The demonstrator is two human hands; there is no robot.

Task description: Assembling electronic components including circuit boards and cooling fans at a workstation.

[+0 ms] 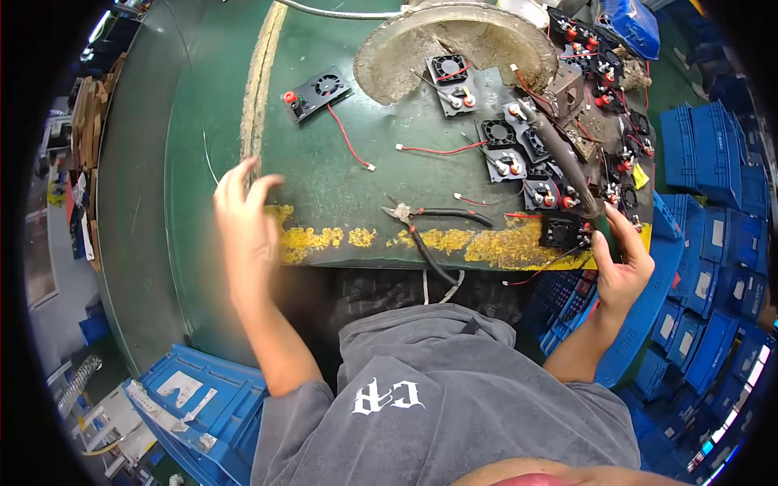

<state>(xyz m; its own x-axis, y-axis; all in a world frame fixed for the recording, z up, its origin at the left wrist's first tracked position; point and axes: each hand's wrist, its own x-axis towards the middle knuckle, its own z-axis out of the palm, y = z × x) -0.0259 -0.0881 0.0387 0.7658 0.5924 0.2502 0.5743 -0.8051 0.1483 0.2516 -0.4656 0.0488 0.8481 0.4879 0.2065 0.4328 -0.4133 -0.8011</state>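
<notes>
My right hand point(620, 263) is wrapped round the handle end of a large soldering iron point(559, 150), whose thick dark barrel slants up and left over a cluster of fan modules point(510, 166). Its tip is near the terminals of one module, but whether it touches cannot be told. My left hand point(243, 231), partly blurred, is raised over the table's left side with fingers apart and nothing in them. Ahead of it lies a single black fan module point(320, 91) with a red terminal and a red lead. Cutting pliers point(403, 213) with dark handles lie between my hands, handles spread.
A crusted, dish-shaped metal hood point(405, 49) stands at the back, another fan module point(450, 81) before it. Several more modules and red wires crowd the right side. Blue crates point(701, 146) stack at right; a blue bin point(207, 405) stands lower left. The green table point(324, 178) has a worn yellow front edge.
</notes>
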